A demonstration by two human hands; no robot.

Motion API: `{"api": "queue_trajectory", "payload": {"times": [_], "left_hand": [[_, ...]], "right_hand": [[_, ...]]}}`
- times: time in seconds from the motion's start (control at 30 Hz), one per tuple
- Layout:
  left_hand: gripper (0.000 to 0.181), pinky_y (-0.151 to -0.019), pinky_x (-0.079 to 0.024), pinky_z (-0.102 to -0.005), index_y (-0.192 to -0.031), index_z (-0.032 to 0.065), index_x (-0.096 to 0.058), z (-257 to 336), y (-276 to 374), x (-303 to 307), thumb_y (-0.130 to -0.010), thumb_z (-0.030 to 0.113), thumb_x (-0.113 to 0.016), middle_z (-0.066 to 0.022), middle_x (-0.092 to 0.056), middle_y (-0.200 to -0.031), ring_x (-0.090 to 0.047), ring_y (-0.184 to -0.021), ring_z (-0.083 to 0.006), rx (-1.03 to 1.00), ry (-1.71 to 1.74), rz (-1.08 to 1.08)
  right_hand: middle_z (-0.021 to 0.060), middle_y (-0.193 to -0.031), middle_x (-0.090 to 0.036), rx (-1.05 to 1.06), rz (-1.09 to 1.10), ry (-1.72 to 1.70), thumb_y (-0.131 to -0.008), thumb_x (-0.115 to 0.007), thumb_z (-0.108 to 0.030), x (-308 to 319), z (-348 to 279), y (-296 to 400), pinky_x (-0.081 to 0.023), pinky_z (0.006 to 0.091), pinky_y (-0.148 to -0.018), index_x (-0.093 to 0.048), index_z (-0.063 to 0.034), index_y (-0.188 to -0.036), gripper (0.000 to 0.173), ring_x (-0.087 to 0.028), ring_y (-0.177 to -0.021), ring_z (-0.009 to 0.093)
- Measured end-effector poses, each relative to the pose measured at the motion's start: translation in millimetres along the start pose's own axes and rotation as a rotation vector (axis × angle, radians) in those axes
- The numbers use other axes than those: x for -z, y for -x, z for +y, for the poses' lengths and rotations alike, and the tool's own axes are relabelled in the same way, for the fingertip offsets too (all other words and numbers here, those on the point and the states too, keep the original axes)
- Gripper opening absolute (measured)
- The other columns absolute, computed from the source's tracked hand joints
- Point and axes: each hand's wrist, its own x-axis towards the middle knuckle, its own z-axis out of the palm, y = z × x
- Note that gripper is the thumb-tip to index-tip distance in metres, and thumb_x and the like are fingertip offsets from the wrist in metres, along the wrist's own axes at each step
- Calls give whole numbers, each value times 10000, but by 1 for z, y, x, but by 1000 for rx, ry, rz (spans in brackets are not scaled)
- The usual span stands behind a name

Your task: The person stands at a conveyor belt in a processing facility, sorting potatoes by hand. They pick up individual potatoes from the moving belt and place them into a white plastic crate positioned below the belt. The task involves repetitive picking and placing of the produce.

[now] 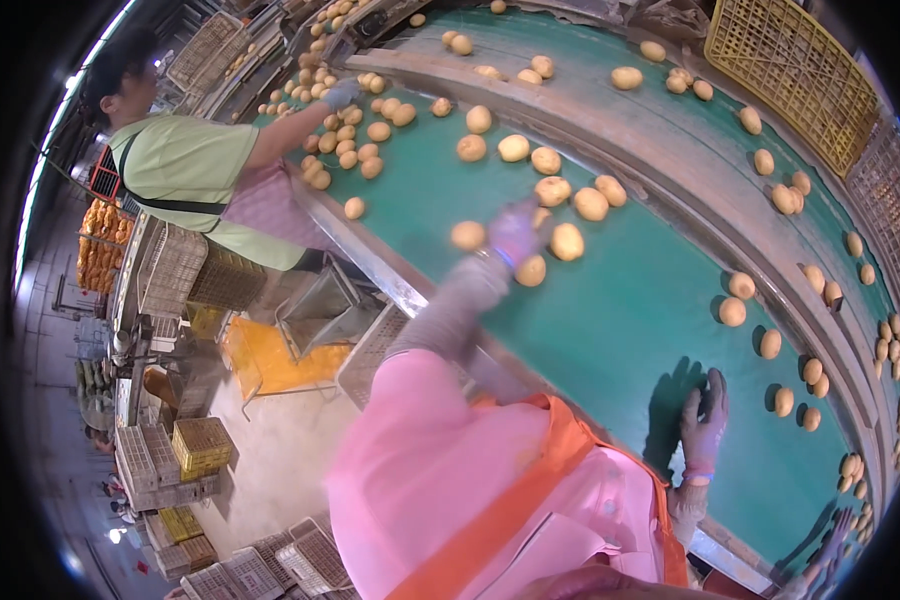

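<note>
My left hand (514, 232), in a purple-grey glove and blurred, is among potatoes on a green conveyor belt (615, 307). One potato (541, 218) shows at its fingers; whether it is gripped cannot be told. Others lie close around, such as a potato (568, 241) to its right and another potato (530, 271) just below. My right hand (705, 424), gloved too, is over the near part of the belt with fingers extended, holding nothing; its shadow falls on the green surface. Several more potatoes (732, 311) lie beyond it, towards the belt's far side.
A co-worker in a green shirt (187, 154) reaches a gloved hand (341, 94) into potatoes at upper left. Another person's gloved hand (832, 544) is at lower right. A metal rail (390, 289) edges the belt; a divider (607, 157) separates a second belt. Plastic crates (202, 446) stand at left.
</note>
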Motion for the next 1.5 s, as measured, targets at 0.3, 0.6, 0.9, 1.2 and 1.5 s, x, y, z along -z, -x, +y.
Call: {"api": "queue_trajectory", "payload": {"times": [0.3,0.6,0.9,1.2,1.5], "left_hand": [[359,-994,-504,-421,-1230,104,-646,66,-1,50,-910,253,-712,-126,-660,-1236,-625,-1154,-337,-606,506,-511],[587,-960,-510,-430,-1318,110,-600,-122,-151,73,-855,448,-724,-176,-597,-1306,-618,-1125,-360,106,-274,-198],[330,-859,-554,-400,-1283,84,-617,-112,-253,150,-1049,301,-535,-97,-706,-1175,-701,-1013,-238,48,1741,-179],[772,-985,-501,-459,-1390,82,-531,-143,-225,32,-760,413,-831,-246,-687,-1197,-645,-1151,-401,-11,68,67],[455,-899,-547,-311,-1321,46,-569,-77,-275,145,-981,325,-688,-66,-641,-1175,-635,-1011,-161,181,1837,-841]], "right_hand": [[269,-1421,-501,225,-87,91,-922,-636,-168,-53,-80,-25,-407,504,-1079,-471,-14,-1429,555,-503,-1275,461],[277,-1423,-505,3,104,61,-929,-640,-155,-75,-112,-24,-409,494,-1094,-479,18,-1424,549,-496,-1298,459],[259,-1402,-521,-15,248,56,-907,-655,-131,-106,-157,-50,-412,491,-1082,-472,16,-1423,567,-512,-1268,450],[245,-1410,-525,-31,305,104,-911,-654,-133,-140,-196,-61,-395,494,-1084,-466,9,-1434,574,-515,-1263,434],[214,-1428,-529,-103,345,147,-947,-640,-165,-170,-216,-74,-411,468,-1058,-455,17,-1455,571,-521,-1254,390]]}}
